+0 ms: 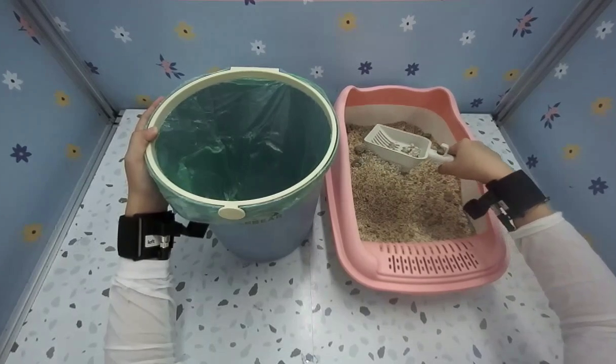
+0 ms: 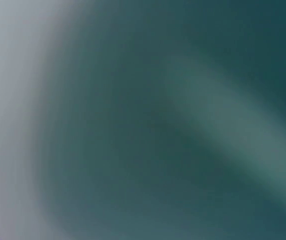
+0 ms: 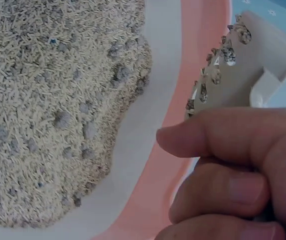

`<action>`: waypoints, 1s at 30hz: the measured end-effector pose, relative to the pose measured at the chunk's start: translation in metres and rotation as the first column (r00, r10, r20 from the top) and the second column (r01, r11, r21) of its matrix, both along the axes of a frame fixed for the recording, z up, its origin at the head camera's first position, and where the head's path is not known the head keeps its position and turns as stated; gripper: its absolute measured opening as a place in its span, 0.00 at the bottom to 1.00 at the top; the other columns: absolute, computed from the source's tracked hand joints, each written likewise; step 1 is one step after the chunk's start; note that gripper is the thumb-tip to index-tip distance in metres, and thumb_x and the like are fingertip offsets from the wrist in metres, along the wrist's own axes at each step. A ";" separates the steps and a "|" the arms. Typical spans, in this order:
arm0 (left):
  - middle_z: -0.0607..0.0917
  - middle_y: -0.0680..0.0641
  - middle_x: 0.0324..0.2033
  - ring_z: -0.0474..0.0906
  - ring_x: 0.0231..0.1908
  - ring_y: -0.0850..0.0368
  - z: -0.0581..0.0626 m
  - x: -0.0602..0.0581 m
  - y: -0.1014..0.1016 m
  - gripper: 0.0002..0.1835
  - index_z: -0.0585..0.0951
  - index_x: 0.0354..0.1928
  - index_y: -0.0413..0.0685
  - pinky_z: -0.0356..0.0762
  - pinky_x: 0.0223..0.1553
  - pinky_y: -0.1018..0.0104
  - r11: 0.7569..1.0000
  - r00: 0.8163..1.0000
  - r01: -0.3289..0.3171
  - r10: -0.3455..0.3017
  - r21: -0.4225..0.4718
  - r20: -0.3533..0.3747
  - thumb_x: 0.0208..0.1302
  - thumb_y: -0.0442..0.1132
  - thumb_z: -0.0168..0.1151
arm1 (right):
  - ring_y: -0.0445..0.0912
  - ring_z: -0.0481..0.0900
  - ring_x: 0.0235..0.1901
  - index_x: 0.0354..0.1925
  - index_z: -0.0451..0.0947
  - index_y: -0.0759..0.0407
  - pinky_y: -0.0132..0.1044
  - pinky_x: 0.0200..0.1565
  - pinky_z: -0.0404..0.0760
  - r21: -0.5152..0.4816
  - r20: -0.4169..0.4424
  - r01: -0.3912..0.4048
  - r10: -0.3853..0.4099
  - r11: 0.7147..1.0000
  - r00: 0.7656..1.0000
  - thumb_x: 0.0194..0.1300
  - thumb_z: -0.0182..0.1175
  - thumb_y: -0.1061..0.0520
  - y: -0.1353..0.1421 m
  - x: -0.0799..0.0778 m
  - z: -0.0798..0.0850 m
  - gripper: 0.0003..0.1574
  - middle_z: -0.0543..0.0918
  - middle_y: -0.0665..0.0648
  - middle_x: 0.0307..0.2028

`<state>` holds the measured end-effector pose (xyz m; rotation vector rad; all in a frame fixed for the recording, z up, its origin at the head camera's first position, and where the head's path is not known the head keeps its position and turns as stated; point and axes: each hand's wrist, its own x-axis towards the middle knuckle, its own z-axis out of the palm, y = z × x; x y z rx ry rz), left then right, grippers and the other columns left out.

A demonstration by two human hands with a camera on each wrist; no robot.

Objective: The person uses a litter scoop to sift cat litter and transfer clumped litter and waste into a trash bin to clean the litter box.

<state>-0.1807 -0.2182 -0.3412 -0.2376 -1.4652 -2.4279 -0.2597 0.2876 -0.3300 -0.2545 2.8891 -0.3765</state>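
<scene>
My left hand (image 1: pixel 140 162) rests against the left side of a blue bin (image 1: pixel 272 237), fingers stretched along the outside and thumb at the cream rim. A green plastic bag (image 1: pixel 252 141) lines the bin and folds out under that rim. With my right hand (image 1: pixel 472 161) I grip a white slotted litter scoop (image 1: pixel 388 144) by its handle, over the pink litter box (image 1: pixel 424 283). Small pale lumps lie in the scoop, and in the right wrist view bits stick in the slots. Pellet litter (image 1: pixel 409 212) fills the box floor. The left wrist view is a green blur.
Bin and litter box stand side by side on a white speckled surface (image 1: pixel 267 313). Blue flowered panels (image 1: pixel 308 35) rise behind and at both sides. The box has a perforated front ledge (image 1: pixel 434 250) and a high pink back wall.
</scene>
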 end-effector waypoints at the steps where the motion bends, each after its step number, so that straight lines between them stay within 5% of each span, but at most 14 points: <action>1: 0.59 0.45 0.69 0.55 0.69 0.52 -0.001 0.001 0.000 0.28 0.60 0.70 0.47 0.51 0.69 0.56 1.000 1.000 0.007 -0.007 0.019 -0.004 0.67 0.36 0.34 | 0.43 0.62 0.15 0.19 0.72 0.58 0.36 0.18 0.61 0.001 0.000 -0.003 0.003 1.000 1.000 0.50 0.62 0.54 0.001 0.000 0.003 0.12 0.67 0.49 0.14; 17: 0.59 0.45 0.69 0.56 0.69 0.53 0.000 0.001 0.000 0.28 0.60 0.70 0.48 0.52 0.69 0.57 1.000 1.000 0.015 -0.015 0.023 -0.002 0.68 0.36 0.32 | 0.42 0.60 0.14 0.22 0.72 0.59 0.35 0.17 0.61 0.089 0.012 -0.041 0.040 0.995 0.999 0.57 0.58 0.50 -0.006 0.006 0.077 0.15 0.64 0.49 0.13; 24: 0.59 0.46 0.69 0.56 0.68 0.51 -0.002 0.002 -0.003 0.28 0.60 0.70 0.49 0.52 0.69 0.56 0.998 1.000 0.031 -0.031 0.057 -0.001 0.68 0.36 0.33 | 0.42 0.60 0.15 0.21 0.68 0.57 0.34 0.17 0.63 0.152 -0.036 -0.056 0.062 0.987 0.997 0.57 0.57 0.49 -0.034 0.007 0.118 0.16 0.66 0.49 0.15; 30: 0.57 0.46 0.70 0.55 0.69 0.55 0.000 -0.001 -0.004 0.29 0.58 0.71 0.47 0.51 0.69 0.60 1.000 1.000 -0.016 0.016 0.011 0.018 0.67 0.35 0.31 | 0.43 0.65 0.16 0.24 0.71 0.59 0.35 0.17 0.67 0.195 -0.078 -0.083 0.100 0.977 0.992 0.56 0.56 0.51 -0.065 0.012 0.144 0.13 0.70 0.51 0.18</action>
